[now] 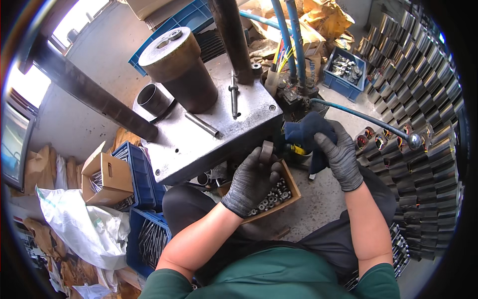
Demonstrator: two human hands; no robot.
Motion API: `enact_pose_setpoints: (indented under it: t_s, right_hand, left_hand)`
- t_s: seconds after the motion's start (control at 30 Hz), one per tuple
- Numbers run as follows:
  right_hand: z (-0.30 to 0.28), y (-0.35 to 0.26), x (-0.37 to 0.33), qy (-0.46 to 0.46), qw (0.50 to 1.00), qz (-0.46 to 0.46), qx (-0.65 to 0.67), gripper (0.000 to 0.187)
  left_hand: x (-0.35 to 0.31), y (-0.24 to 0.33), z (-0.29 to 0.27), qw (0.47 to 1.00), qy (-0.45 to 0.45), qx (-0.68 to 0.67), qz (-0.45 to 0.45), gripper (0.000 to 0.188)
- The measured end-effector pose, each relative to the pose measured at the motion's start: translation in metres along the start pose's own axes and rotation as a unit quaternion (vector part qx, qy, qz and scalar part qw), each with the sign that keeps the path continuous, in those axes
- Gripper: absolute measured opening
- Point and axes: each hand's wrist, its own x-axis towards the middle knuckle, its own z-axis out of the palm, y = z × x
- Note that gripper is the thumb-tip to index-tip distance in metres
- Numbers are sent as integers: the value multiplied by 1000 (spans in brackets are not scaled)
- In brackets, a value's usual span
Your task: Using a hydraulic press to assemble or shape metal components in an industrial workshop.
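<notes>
In front of the press table, my left hand [251, 182], in a grey glove, is closed on a small metal ring [267, 151] pinched at its fingertips. To the right, my gloved right hand [342, 158] grips a bunched dark blue cloth [314, 130], part of which hangs down below the fingers. Under my left hand stands a shallow box [295, 187] holding many small round metal parts [274, 197]. The steel press table [199, 154] carries a thick stepped cylinder [186, 74], a short tube [153, 99], a loose rod [202, 124] and a slim shaft [234, 97].
Two dark posts [94, 92] [231, 40] rise from the press table. A lever with a ball knob [414, 140] reaches out at the right, before stacked metal tubes [398, 65]. Blue crates [343, 74] [139, 219] hold metal parts. A white sack [82, 224] lies at left.
</notes>
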Motion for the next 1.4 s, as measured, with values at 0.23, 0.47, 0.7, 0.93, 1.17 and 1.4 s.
enact_pose_setpoints:
  t_s: [0.23,0.47,0.7,0.93,1.17,1.4]
  right_hand:
    - [17,-15,-6,34,981,31,191,53]
    - [43,-1,-25,-98,991,-75,44,64]
    - [47,11,-22,-128,983,-97,-91,39]
    - [29,55,-5,-137,931,-126,-314,45]
    - [27,23,-5,-88,900,-174,-389,48]
    - [45,32,-20,-346,744,-83,-566,52]
  left_hand:
    - [4,-15,-6,998,51,9,-21,32]
    - [11,-47,-4,989,139,21,-36,35]
    - [6,-54,-41,989,29,130,-69,36]
    - [-39,-29,43,899,-82,417,105,64]
    - [-73,86,12,559,102,760,316,34]
    - [-104,177,-16,358,223,873,245,43]
